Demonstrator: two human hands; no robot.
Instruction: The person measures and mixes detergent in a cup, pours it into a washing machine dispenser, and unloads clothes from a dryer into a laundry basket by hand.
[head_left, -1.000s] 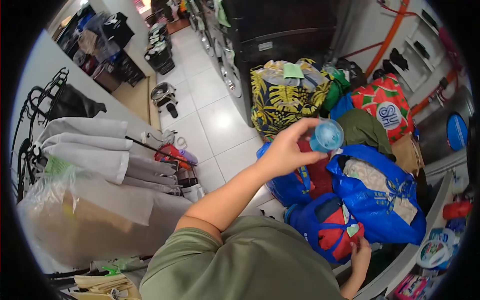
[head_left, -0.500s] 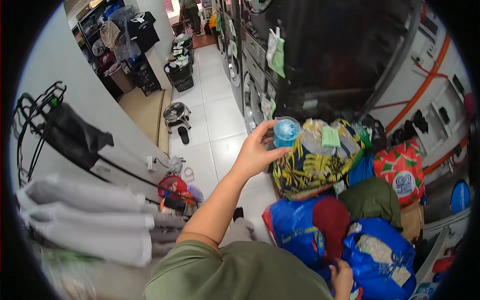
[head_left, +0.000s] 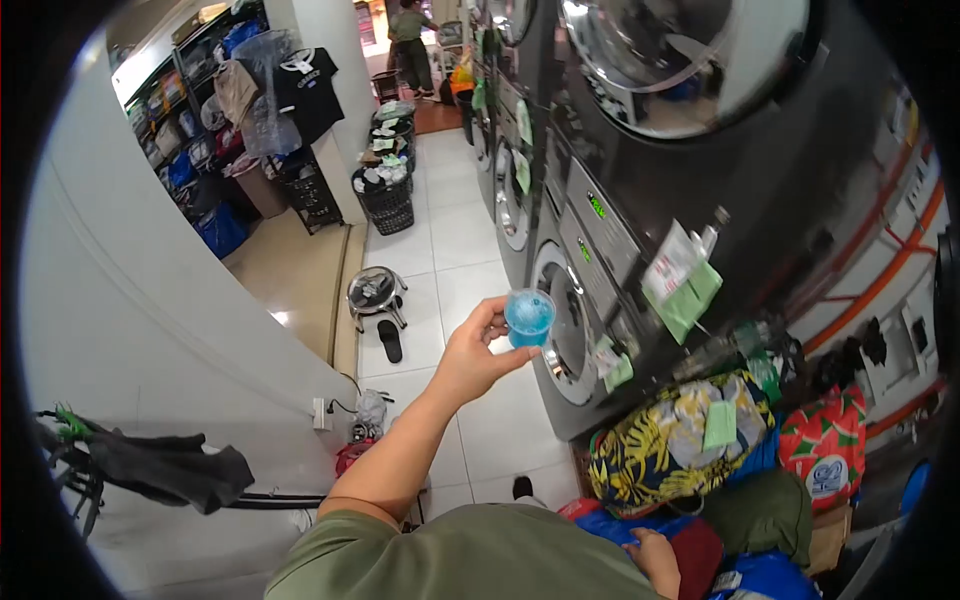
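White-tiled floor (head_left: pixel 460 230) is flanked by stacked machines (head_left: pixel 640 170) | cup of blue liquid (head_left: pixel 530 318) is held out above it, rim up — presumably against spills — between left hand (head_left: pixel 475 355)'s thumb and curled fingers | right hand (head_left: pixel 652 557) is part-curled by maroon bundle (head_left: pixel 700 552); any grip cannot be told

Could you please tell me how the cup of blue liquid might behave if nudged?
The cup looks open-topped, so the blue liquid would probably slosh or spill. Thin-looking and see-through, the cup may flex if the left hand squeezes.
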